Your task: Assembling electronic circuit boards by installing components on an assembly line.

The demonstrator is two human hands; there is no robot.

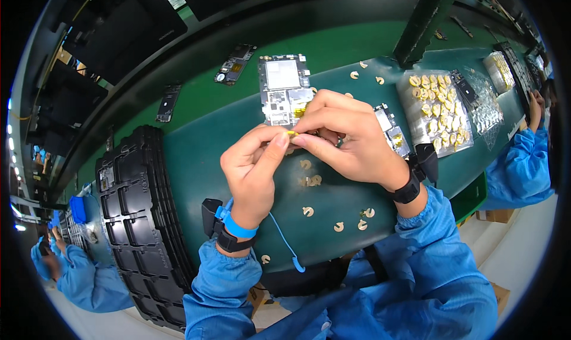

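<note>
In front of me, above the mat, my two hands meet fingertip to fingertip. Thumb and forefinger of my left hand (251, 170) pinch a small yellow piece (292, 133), mostly hidden by the fingers. My right hand (355, 139) grips the same piece from the other side, its fingers curled. Just beyond them lies a circuit board (279, 74) with a silver shield and a yellow film patch, partly covered by the right hand. A second circuit board (389, 126) shows past the right wrist. Notched cream discs (308, 211) are scattered under and nearer than the hands.
Stacked black trays (140, 212) stand at left. A clear tray of round gold-coloured parts (437, 111) sits at right, beside clear plastic packaging (485, 117). More boards (235, 63) lie at the back. A green post (425, 25) rises behind. Co-workers sit on both sides.
</note>
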